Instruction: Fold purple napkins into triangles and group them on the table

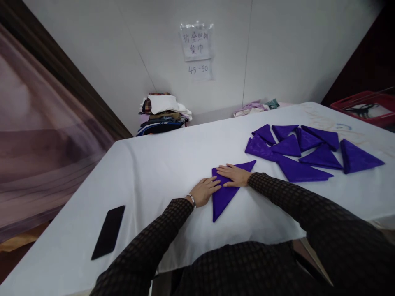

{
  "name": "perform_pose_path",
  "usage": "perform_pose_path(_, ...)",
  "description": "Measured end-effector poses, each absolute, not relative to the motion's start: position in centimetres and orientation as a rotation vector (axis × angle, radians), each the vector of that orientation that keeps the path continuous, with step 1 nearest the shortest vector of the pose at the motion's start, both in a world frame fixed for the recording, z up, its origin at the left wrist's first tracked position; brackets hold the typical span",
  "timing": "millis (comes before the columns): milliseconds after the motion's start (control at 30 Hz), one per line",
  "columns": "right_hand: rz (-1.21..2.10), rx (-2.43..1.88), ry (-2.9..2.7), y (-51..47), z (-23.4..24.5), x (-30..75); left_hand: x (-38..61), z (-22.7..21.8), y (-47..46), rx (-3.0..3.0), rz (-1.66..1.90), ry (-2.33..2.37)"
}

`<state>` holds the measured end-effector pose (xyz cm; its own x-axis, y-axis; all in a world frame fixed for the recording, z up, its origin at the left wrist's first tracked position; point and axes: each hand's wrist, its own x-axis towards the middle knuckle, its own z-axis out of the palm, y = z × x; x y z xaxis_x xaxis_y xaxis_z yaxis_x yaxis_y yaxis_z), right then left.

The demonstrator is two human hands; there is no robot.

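Note:
A purple cloth napkin [226, 197], folded into a triangle, lies flat on the white tablecloth [173, 164] in front of me. My right hand [234, 175] rests palm down on its upper part, fingers stretched out to the left. At the napkin's left edge, my left hand [203, 192] lies with its fingertips on the cloth and its fingers extended. Neither hand grips anything. To the right, several more purple napkins [305, 168], folded into triangles, are spread in a loose cluster, some overlapping.
A black phone [108, 232] lies at the table's left side. Folded clothes [165, 113] are stacked behind the table's back edge, with more cloth [253, 107] further right. A red basket [367, 98] stands at the far right. Sheer curtain [46, 123] hangs on the left.

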<state>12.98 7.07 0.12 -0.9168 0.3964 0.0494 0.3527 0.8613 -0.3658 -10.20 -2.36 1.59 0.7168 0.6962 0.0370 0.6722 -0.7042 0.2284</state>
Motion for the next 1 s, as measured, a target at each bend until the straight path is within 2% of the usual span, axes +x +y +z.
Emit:
perform_pose_path(167,0.511,-0.599,-2.938,7.1,0.4,12.7,-10.0,1.4,-1.1,2.780,0.194,0.957)
perform_pose_path(400,0.380,-0.710,-2.796,5.7,1.2,12.8,-9.8,1.0,-0.9,2.790,0.209,1.048)
perform_pose_path(600,0.591,-0.582,-2.705,-1.0,0.7,14.1,-9.4,1.3,-1.1,2.681,0.232,1.167)
perform_pose_path(900,0.599,-0.967,-2.486,-4.1,0.4,12.5,-9.2,3.1,-1.6,2.586,0.316,1.210)
perform_pose_path(1000,0.769,-1.011,-2.248,-4.2,0.2,12.2,-9.3,3.0,-2.8,2.514,0.372,1.228)
